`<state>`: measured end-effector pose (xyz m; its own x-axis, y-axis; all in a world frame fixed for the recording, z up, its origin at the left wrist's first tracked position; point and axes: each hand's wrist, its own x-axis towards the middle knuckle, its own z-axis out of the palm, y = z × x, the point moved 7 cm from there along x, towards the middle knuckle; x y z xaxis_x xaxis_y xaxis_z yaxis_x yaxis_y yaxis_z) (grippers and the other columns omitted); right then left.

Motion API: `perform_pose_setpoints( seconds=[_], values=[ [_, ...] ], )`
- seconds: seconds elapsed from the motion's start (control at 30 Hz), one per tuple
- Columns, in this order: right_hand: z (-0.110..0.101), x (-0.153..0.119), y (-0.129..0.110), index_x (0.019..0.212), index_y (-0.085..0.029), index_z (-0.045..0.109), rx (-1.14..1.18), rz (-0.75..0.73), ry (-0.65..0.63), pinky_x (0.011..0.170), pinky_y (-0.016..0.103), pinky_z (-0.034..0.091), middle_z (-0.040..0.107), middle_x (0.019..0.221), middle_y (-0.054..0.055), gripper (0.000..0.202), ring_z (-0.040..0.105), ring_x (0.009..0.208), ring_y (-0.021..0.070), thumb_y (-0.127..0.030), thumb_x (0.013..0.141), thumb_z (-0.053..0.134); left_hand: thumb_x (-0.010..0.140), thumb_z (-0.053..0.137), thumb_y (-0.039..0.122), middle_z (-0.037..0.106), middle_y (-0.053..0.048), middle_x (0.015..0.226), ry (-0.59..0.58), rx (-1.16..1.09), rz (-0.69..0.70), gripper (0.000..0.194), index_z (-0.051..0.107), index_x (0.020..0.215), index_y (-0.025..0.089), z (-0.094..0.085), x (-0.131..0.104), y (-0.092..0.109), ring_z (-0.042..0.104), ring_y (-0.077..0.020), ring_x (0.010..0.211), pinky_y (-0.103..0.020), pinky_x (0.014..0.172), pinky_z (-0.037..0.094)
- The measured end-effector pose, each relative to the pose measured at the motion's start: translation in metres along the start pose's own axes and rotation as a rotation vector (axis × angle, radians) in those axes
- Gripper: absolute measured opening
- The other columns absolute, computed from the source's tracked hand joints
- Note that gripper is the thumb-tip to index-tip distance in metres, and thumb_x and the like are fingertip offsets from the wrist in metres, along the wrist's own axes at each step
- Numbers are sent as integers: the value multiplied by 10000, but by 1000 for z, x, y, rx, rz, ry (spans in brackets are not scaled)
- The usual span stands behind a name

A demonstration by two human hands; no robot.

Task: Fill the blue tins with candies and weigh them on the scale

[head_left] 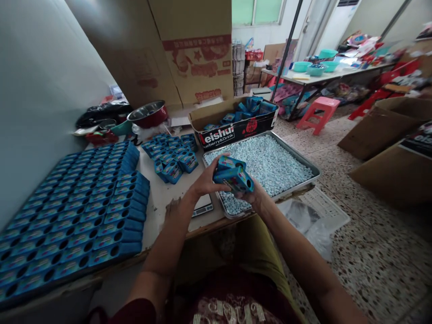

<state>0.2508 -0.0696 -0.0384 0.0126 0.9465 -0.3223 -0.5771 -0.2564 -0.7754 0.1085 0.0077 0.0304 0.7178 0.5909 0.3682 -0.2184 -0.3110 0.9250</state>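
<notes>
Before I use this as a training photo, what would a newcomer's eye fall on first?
Probably the blue boxes held between the left hand and right hand, seen against the near left part of a metal tray of pale pellets. Next, the large block of blue packs in tight rows along the table's left side. Behind the tray, the black-fronted carton with bold white lettering also stands out.

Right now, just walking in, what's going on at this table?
A person's left hand grips two small blue boxes, while the right hand is at their lower right, its fingers mostly hidden. They're held over the near part of a metal tray of pale blue pellets. To the left stand neat rows of blue boxes, with a looser cluster nearby. Behind the tray, an open printed carton holds more.
</notes>
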Motion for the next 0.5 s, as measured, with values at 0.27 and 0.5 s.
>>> perform_pose_setpoints(
  seconds=[0.27, 0.5],
  values=[
    [26, -35, -23, 1368, -327, 595, -303, -695, 263, 805, 318, 611, 710, 1191, 30, 665, 674, 962, 188, -606, 841, 890, 668, 1061, 422, 769, -76, 1352, 440, -340, -56, 892, 600, 1419, 285, 7, -14, -30, 784, -318, 1193, -448, 1047, 645],
    [9, -11, -8, 1305, -337, 608, -202, -460, 166, 858, 311, 573, 675, 1062, -30, 564, 661, 955, 174, -550, 853, 872, 583, 1109, 392, 736, -84, 1362, 357, -200, -127, 922, 544, 1299, 260, 3, -14, -24, 735, -339, 1281, -449, 1064, 628]
  ],
)
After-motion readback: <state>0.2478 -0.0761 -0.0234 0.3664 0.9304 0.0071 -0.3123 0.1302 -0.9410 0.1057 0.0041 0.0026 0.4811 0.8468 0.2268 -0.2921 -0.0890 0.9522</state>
